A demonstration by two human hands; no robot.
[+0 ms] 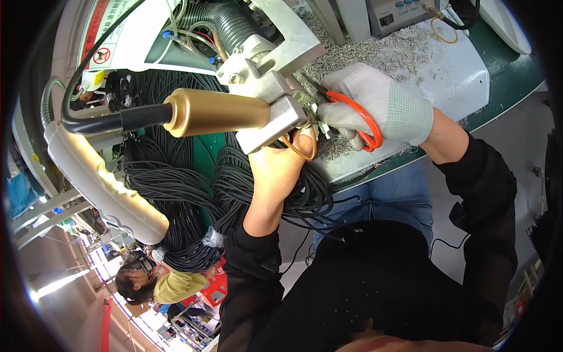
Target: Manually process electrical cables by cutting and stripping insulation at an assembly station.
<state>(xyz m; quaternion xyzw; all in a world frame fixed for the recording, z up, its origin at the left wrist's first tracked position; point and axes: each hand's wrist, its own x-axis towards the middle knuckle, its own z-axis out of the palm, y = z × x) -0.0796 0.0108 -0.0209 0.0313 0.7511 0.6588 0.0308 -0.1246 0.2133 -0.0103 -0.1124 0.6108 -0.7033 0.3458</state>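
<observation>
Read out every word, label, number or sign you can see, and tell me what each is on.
I won't repeat printed wording, but here is where it stands:
White machine panel: lettering along a red band, plus a red-ringed prohibition symbol.
Grey control box: lettering near blue buttons; its smaller marks are too small to read.
White bottle with a yellow label: too small to read.

Red handles (pixel 369 119), white glove (pixel 366 88), black cables (pixel 167 183)
</observation>
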